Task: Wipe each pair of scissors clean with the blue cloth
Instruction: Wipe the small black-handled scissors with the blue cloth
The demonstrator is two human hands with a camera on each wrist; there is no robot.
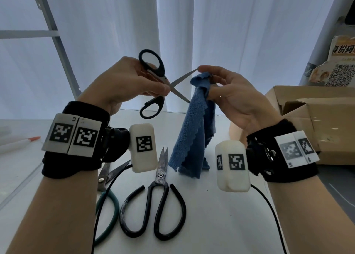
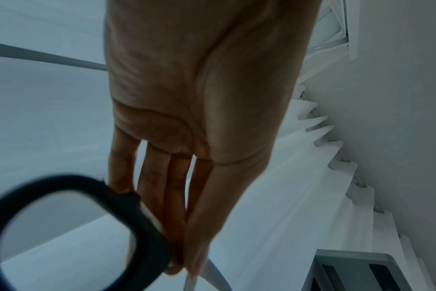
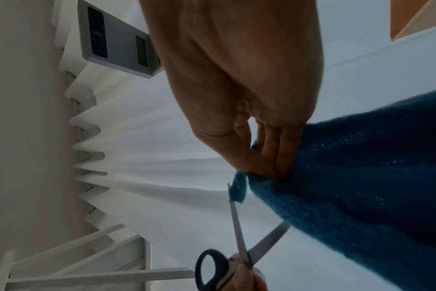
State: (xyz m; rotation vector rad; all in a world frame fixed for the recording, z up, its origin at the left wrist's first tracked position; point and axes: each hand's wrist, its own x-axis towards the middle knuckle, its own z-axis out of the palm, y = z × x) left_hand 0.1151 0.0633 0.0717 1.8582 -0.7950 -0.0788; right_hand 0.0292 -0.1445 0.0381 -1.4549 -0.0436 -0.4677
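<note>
My left hand (image 1: 134, 82) holds black-handled scissors (image 1: 159, 84) in the air near the pivot, blades spread in an X. The same scissors (image 3: 227, 263) show low in the right wrist view, and one black handle loop (image 2: 70, 232) fills the left wrist view's lower left. My right hand (image 1: 221, 84) pinches the blue cloth (image 1: 196, 130), which hangs down to the white table (image 1: 221, 225). The tip of the upper blade lies by my right fingertips at the cloth's top (image 3: 236, 189). Two more pairs lie on the table: black-handled (image 1: 159, 196) and green-handled (image 1: 105, 192).
Cardboard boxes (image 1: 317, 119) stand at the right behind my right wrist. A white pen with an orange tip (image 1: 19, 144) lies at the far left. White curtains (image 1: 172, 32) hang behind the table, and cables trail from both wrist units.
</note>
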